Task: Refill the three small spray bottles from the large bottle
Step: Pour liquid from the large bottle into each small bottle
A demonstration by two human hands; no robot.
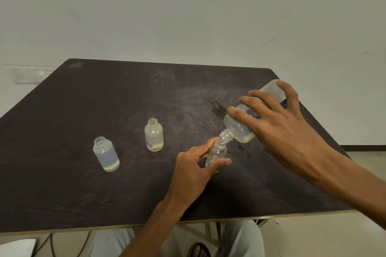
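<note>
Dark scratched table [87, 194] stood before pale wall [188, 6]. Right hand [277, 129] wrapped big bottle [240, 127], tipped, neck down, mouth touching small bottle [217, 153] mouth. Left hand [192, 171] pinched that small bottle between thumb and fingers. Flowered bottle [154, 134] near left fingertips, frosted bottle [106, 154] well beyond; both uncapped, upright, little liquid.

Your left hand [194, 165] reaches in from the near edge, thumb and forefinger pinched round what it holds; your right hand [277, 123] comes from the near right, raised higher, fingers spread wide over its load, wrist tipped leftward
</note>
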